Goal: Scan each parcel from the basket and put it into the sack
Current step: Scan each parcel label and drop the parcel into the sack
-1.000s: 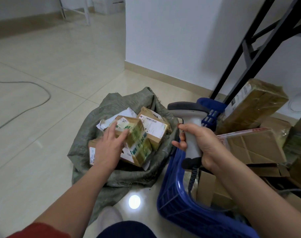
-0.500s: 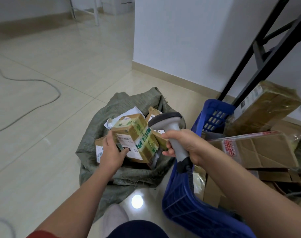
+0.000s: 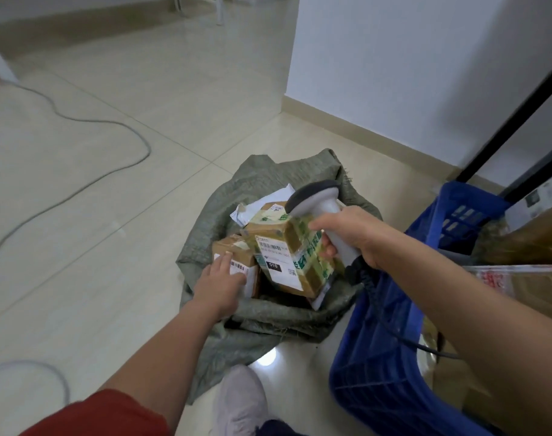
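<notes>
Scanner (image 3: 316, 199) further left (head up-left)

Red sleeve (image 3: 104, 413), pale shoe (image 3: 240, 401), navy trousers (image 3: 279, 429)

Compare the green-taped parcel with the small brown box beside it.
The green-taped parcel is larger and lies tilted; the small brown box sits flatter. The parcel carries green printed tape; the box is plain brown. The left hand touches only the box. Both are cardboard with white barcode labels.

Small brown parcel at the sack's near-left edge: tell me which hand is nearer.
Left. The left hand rests its fingers on the small brown parcel; the right hand grips the scanner beyond the green-taped parcel.
</notes>
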